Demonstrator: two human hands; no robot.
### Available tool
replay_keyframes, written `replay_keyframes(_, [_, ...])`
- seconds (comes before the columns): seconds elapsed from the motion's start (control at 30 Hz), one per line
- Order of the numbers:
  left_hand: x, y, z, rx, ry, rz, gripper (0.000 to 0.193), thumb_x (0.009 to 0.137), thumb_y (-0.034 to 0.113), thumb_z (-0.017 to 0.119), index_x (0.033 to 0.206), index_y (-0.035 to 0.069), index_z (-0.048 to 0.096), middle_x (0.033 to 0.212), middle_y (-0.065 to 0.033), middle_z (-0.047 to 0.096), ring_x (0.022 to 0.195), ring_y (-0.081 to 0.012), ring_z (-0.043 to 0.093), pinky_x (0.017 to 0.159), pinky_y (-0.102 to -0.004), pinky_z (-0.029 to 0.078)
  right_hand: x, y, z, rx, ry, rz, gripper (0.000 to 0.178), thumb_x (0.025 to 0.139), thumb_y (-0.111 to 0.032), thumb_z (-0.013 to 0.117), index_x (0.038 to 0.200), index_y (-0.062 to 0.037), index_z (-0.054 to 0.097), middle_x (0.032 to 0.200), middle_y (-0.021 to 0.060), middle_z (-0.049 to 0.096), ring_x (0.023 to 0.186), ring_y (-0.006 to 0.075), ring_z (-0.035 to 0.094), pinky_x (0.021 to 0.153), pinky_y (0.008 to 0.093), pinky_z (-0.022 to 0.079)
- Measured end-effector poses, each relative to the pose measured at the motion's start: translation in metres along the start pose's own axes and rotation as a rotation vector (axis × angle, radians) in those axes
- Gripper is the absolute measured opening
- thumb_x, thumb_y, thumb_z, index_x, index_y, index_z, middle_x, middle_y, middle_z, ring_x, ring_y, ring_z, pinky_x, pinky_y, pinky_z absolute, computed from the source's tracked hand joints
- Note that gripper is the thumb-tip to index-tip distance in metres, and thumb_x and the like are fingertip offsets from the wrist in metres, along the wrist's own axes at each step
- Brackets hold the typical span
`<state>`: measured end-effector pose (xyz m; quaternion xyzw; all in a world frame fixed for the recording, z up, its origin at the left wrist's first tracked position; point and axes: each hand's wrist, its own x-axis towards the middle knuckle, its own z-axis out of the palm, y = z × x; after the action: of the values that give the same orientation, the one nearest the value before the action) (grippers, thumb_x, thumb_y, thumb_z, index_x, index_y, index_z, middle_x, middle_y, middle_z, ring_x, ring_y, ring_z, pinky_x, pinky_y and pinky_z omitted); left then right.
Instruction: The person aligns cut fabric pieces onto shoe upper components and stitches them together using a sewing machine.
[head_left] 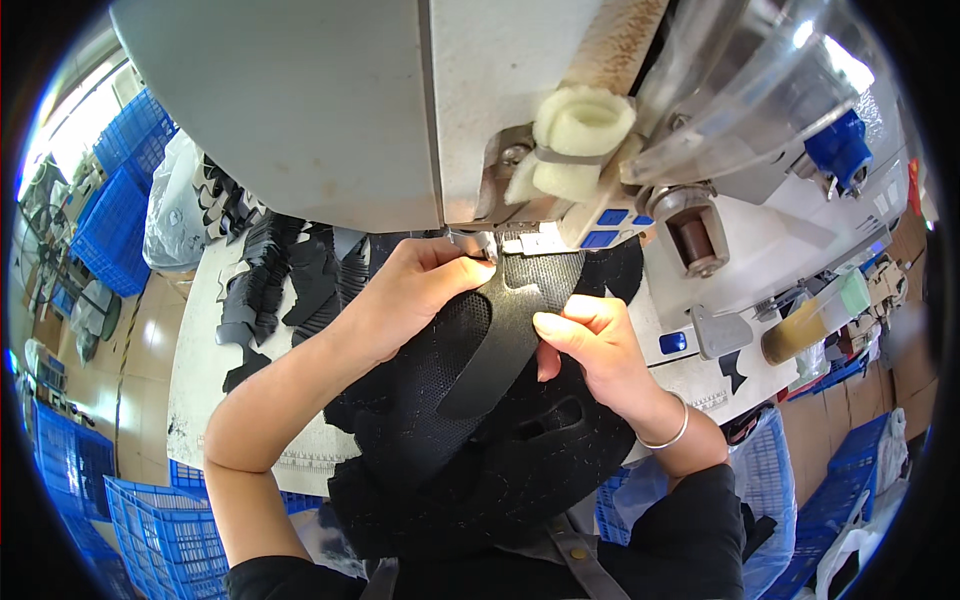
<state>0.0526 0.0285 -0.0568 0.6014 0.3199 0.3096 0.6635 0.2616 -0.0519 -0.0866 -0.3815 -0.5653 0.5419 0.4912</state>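
Note:
A sewing machine rises in front of me, with its lit metal presser foot down by the work. Under it lies a smooth black strip on top of black mesh shoe-upper pieces. Close beside the presser foot, at its left, my left hand has thumb and forefinger pinched together; what is between them is hidden. My right hand is closed with the thumb at the strip's right edge, its other fingers partly tucked below. More black material hangs over the table's front edge toward my lap.
Stacks of cut black pieces lie left on the white table. A thread bobbin, a bottle of yellowish liquid and a clear plastic shield are at the right. Blue crates stand on the floor around the table.

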Motion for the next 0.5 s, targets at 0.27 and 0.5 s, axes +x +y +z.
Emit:
replay_keyframes(0.27, [0.001, 0.004, -0.001, 0.247, 0.001, 0.077, 0.021, 0.084, 0.017, 0.07, 0.099, 0.002, 0.067, 0.093, 0.0001, 0.066, 0.084, -0.0066, 0.057, 0.079, -0.0236, 0.046, 0.005, -0.013, 0.0, -0.165, 0.06, -0.041, 0.029, 0.094, -0.019, 0.062, 0.075, 0.0026, 0.064, 0.06, 0.004, 0.062, 0.054, 0.0077, 0.06, 0.053, 0.0219, 0.049])
replay_keyframes(0.5, [0.005, 0.025, -0.011, 0.502, 0.057, -0.094, 0.032, 0.081, 0.032, 0.073, 0.096, 0.004, 0.069, 0.097, -0.003, 0.066, 0.095, -0.011, 0.055, 0.089, -0.0291, 0.041, 0.015, -0.018, 0.001, -0.206, 0.068, -0.011, 0.034, 0.095, -0.021, 0.06, 0.073, 0.0033, 0.065, 0.058, 0.005, 0.062, 0.052, 0.0091, 0.059, 0.05, 0.0218, 0.047])
